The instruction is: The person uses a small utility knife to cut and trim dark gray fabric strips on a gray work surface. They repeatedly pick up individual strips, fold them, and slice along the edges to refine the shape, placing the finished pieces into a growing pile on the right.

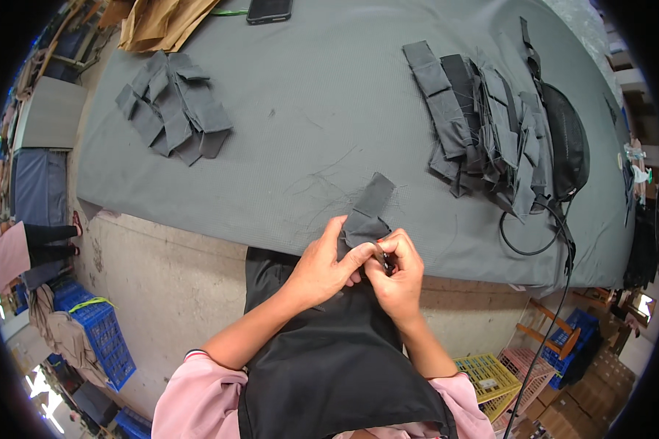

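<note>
A dark grey fabric strip (371,201) with a folded lower part is held at the table's near edge, its upper end resting on the cloth. My left hand (322,265) is closed on the strip, thumb pressed over its lower part. Against that same lower end, my right hand (397,274) is closed in a pinch. Something small and dark shows between its fingers; they hide most of it, so its kind is unclear. Loose threads (326,179) lie on the table just beyond the strip.
Grey cloth covers the table (285,139). Similar strips form a small pile (172,110) at left and a larger pile (483,117) at right, beside a black bag (566,143) and a cable (523,252). A phone (269,10) and brown paper (161,23) lie at the far side. Crates (487,377) stand below right.
</note>
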`<state>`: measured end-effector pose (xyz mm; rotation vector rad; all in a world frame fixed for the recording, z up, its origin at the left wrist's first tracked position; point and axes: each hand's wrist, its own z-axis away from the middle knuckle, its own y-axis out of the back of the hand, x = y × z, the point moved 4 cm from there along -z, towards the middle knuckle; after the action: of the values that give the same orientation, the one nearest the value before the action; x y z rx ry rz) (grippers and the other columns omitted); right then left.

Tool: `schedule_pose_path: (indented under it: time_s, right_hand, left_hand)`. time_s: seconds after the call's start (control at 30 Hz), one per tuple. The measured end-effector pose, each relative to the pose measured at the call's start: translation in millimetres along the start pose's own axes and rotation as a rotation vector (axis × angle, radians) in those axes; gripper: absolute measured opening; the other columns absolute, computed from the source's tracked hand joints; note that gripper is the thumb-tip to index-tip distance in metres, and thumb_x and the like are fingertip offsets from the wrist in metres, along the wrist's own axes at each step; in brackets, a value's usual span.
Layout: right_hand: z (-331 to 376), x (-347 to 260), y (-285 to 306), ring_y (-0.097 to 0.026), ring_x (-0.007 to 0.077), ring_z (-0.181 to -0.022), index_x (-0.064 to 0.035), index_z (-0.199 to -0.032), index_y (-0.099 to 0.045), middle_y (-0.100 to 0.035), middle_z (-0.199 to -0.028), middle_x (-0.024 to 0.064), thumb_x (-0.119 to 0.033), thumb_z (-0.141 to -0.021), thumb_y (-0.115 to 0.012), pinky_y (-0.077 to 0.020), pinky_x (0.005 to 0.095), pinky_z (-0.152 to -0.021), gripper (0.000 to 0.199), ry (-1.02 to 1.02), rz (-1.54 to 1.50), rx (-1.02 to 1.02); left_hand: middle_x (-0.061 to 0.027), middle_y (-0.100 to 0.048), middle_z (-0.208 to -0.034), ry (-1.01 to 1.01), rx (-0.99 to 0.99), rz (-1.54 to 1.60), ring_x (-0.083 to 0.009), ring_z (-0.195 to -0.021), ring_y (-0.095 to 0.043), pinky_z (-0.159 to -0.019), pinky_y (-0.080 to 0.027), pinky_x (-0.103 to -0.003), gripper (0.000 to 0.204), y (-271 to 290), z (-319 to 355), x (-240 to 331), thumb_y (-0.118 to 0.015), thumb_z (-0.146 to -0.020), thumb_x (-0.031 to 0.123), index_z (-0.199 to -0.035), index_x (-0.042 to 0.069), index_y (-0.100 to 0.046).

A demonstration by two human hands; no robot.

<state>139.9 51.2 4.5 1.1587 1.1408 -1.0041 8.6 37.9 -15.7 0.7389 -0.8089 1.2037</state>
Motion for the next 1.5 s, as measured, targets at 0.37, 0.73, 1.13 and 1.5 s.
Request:
schedule_pose_path:
  time_s: [0.37, 0.73, 1.13, 1.5]
  right_hand:
    - [-26.5, -5.7, 16.2, -0.055, 0.0154, -0.065, -0.0016, -0.094, -0.061, -0.058, -0.080, 0.0064, -0.005, -0.075, -0.070, -0.0442, 0.0273, -0.058, 0.022, 0.076, 0.126, -0.269]
    - [-37.4, -29.8, 22.8, -0.052, 0.0204, -0.060, -0.0080, -0.091, -0.065, -0.052, -0.075, 0.0035, -0.013, -0.070, -0.073, -0.0421, 0.0307, -0.054, 0.023, 0.432, 0.451, -0.451]
    - [-42.0, -34.8, 23.8, -0.054, 0.0200, -0.060, -0.0069, -0.090, -0.068, -0.054, -0.071, 0.0037, -0.018, -0.067, -0.075, -0.0422, 0.0317, -0.053, 0.026, 0.535, 0.503, -0.590]
    - [-40.1, -37.0, 22.4, -0.044, 0.0181, -0.054, -0.0115, -0.090, -0.065, -0.051, -0.072, -0.0005, -0.021, -0.072, -0.071, -0.0358, 0.0290, -0.052, 0.021, 0.664, 0.561, -0.618]
  left_hand:
    - [-0.0089, -0.063, -0.075, -0.096, -0.244, 0.041, -0.0140, -0.061, -0.063, -0.055, -0.049, -0.028, 0.037, 13.6, -1.1, 10.0, -0.056, -0.093, 0.021, -0.120, -0.002, -0.046]
    - [-0.0057, -0.065, -0.078, -0.164, -0.340, -0.009, -0.0125, -0.060, -0.062, -0.056, -0.049, -0.028, 0.027, 17.1, -3.0, 10.5, -0.058, -0.092, 0.023, -0.107, 0.001, -0.054]
    - [-0.0067, -0.068, -0.079, -0.038, -0.624, -0.115, -0.0154, -0.059, -0.064, -0.054, -0.052, -0.028, 0.032, 22.5, 1.3, 19.1, -0.057, -0.091, 0.026, -0.111, 0.001, -0.053]
    - [-0.0066, -0.068, -0.079, -0.019, -0.741, -0.137, -0.0159, -0.056, -0.064, -0.051, -0.051, -0.028, 0.034, 22.3, -0.2, 19.5, -0.057, -0.091, 0.028, -0.109, -0.001, -0.052]
